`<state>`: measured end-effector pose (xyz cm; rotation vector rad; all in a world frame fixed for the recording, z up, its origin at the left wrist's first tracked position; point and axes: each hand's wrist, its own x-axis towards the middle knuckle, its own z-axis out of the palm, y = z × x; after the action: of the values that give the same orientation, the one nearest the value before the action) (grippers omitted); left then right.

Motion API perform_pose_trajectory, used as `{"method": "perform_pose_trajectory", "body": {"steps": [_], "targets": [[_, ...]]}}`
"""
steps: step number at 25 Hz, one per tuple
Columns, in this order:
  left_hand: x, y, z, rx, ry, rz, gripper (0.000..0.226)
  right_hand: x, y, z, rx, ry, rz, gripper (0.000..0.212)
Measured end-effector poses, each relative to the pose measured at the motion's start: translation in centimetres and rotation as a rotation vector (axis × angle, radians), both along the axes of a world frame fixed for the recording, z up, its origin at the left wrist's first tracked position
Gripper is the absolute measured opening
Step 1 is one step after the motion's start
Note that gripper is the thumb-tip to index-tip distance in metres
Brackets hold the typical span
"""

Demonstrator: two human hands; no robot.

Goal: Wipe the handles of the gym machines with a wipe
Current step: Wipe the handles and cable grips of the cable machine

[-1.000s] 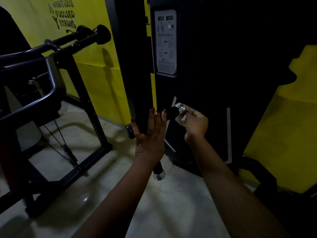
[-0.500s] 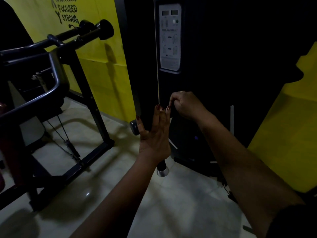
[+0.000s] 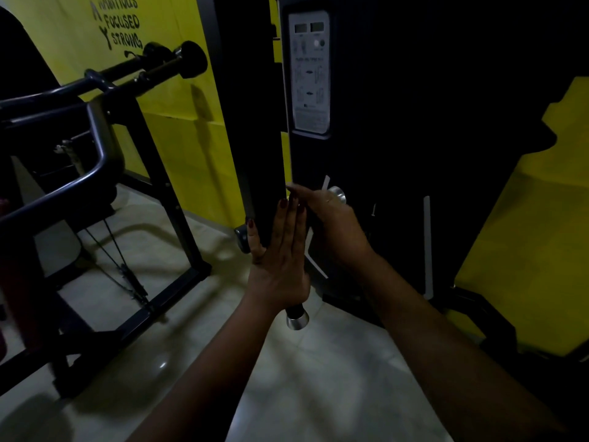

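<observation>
A black machine handle [image 3: 294, 309] with silver end caps hangs slanted in front of the dark weight-stack tower [image 3: 398, 154]. Its upper cap [image 3: 338, 194] shows beside my right hand, and its lower cap sticks out below my left hand. My left hand [image 3: 280, 250] lies flat with straight fingers against the handle and the black upright [image 3: 255, 138]. My right hand [image 3: 338, 234] lies over the upper part of the handle, one finger stretched to the left. No wipe shows; my right palm and most of its fingers are hidden.
A second machine with dark curved bars [image 3: 95, 138] and a black floor frame [image 3: 153, 307] stands to the left. Behind it is a yellow wall [image 3: 178, 129] with lettering. An instruction label [image 3: 310, 74] is on the tower. Pale tiled floor [image 3: 318, 378] lies below my arms.
A second ago my right hand held a pale wipe on the upper silver cap. It then went up as a fist, and now lies lower across the handle. My left hand stayed flat.
</observation>
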<state>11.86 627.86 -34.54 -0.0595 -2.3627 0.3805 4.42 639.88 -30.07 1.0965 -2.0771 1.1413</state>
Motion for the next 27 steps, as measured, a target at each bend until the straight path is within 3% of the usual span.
{"method": "perform_pose_trajectory", "body": {"steps": [3,5,7,10,13,16,17,19,22,24,27], "targets": [[0.4,0.2,0.5,0.005,-0.035,-0.016,0.110,-2.0,0.8,0.3,-0.182,-0.366,-0.259,0.024],[0.7,0.2,0.6,0.018,-0.051,-0.010,0.110,-0.8,-1.0,-0.6,-0.183,-0.139,-0.380,0.026],[1.0,-0.2,0.7,0.040,-0.052,-0.040,0.106,0.6,-2.5,-3.1,-0.195,0.109,-0.274,0.032],[1.4,-0.7,0.9,0.069,-0.059,-0.124,0.104,1.7,-3.4,-4.4,-0.345,0.109,-0.280,0.030],[1.5,-0.8,1.1,0.050,-0.071,-0.160,0.100,2.9,-5.3,-3.0,-0.741,-0.309,-0.497,0.023],[1.8,-0.7,1.3,0.031,-0.088,-0.130,0.094,0.8,-6.5,-3.2,-1.235,-0.752,-0.394,0.022],[1.9,-0.6,1.4,0.033,-0.085,-0.114,0.094,0.0,-6.1,-3.8,-1.283,-0.874,-0.291,0.022],[2.0,-0.7,1.4,0.047,-0.087,-0.112,0.097,-0.7,-5.4,-4.3,-1.160,-1.143,-0.049,0.025],[2.1,-0.6,1.3,0.035,-0.107,-0.094,0.099,-1.1,-4.8,-4.8,-1.191,-1.576,0.332,0.021],[2.1,-0.7,1.2,0.029,-0.132,-0.069,0.101,-0.5,-5.1,-4.7,-1.159,-1.664,0.422,0.019],[2.2,-0.4,1.2,0.049,-0.159,-0.055,0.100,1.2,-3.6,-4.3,-1.109,-1.680,0.459,0.044]]}}
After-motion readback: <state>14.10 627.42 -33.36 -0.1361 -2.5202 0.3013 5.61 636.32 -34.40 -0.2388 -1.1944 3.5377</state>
